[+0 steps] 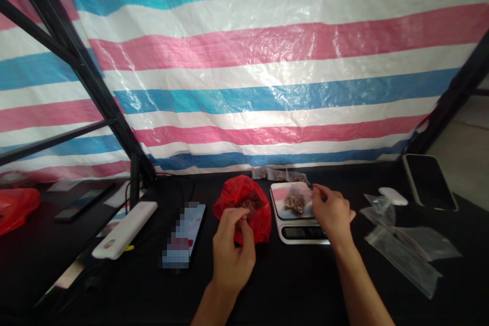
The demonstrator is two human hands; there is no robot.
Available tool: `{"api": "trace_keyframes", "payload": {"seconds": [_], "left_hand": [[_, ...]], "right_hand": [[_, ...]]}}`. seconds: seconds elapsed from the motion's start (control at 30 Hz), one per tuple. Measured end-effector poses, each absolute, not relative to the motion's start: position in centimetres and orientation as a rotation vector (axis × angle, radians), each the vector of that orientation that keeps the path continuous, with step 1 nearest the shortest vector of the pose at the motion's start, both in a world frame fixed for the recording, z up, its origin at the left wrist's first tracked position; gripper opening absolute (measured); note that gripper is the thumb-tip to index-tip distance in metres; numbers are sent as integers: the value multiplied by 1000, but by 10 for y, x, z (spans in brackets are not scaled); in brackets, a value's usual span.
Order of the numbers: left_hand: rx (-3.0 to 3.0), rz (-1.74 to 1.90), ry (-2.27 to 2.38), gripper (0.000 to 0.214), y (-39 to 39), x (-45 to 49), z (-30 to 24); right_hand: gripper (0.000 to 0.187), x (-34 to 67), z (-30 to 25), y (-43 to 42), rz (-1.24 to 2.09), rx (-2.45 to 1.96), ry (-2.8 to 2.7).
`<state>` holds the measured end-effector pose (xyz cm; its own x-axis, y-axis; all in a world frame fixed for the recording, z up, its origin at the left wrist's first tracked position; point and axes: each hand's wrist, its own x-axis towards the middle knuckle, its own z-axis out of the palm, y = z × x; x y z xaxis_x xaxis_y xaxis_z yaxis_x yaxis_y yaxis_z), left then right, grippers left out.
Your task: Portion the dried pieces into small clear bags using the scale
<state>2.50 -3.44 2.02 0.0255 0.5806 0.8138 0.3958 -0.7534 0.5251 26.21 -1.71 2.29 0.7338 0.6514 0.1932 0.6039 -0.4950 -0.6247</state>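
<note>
A red plastic bag (263, 224) stands with its mouth gathered open, and small brown pieces lie inside. Over its front rim, my left hand (233, 249) has its fingers pinched together; what they hold is hard to make out. To the right is a white kitchen scale (280, 232) with a dark display. On its plate rests a small clear plastic bag (296, 199) partly filled with brown bits. My right hand (333, 214) reaches over the scale's right side, thumb and forefinger closed at the edge of that small bag.
Several filled small bags (277, 174) line the back of the black table. Empty clear zip bags (408, 254) lie on the right, near a white case (393, 196) and a phone (430, 182). A phone (185, 237) and a white power strip (126, 229) lie left. Behind hangs a striped tarp (267, 51).
</note>
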Motion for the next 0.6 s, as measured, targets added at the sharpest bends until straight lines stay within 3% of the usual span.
{"api": "trace_keyframes", "payload": {"seconds": [0.37,0.6], "left_hand": [[2125,1819,995,27,-35,28,21],[2111,1850,999,25,-35,32,23]], "right_hand": [[31,267,7,-7,64,-2050,-1029],[39,263,1,-9,-44,-2028,-1086]]}}
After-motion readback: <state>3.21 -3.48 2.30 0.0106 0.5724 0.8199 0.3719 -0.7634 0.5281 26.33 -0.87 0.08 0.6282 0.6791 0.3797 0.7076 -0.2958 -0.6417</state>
